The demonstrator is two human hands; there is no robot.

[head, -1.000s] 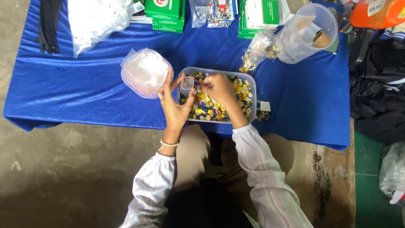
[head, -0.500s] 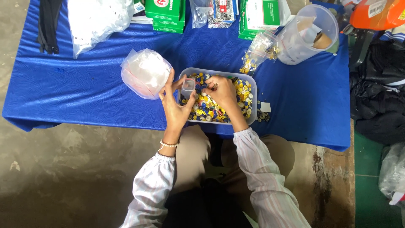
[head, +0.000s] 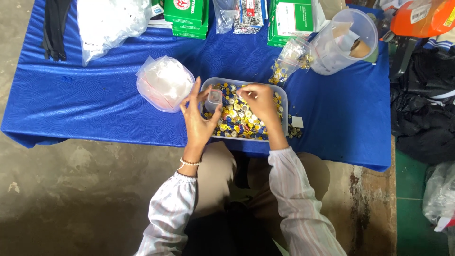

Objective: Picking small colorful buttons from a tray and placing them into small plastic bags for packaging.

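Since the earlier frame, the left hand [head: 199, 118] keeps gripping the small clear bag [head: 213, 100]; the right hand [head: 258, 102], fingers pinched narrow, has stayed over the button tray [head: 284, 114]. Green boxes [head: 186, 16] lie at the far edge of the bench [head: 95, 109].

Table with blue cloth [head: 95, 109]. Landmark: clear tray of mixed buttons [head: 281, 102], near front edge. Left of tray: clear plastic bag [head: 163, 83]. Behind tray: small bag of buttons [head: 290, 59], green boxes [head: 187, 16], clear tub [head: 348, 40]. Far back-left: white bag [head: 109, 21], black zippers [head: 54, 28]. Loose buttons [head: 295, 130] right of tray.
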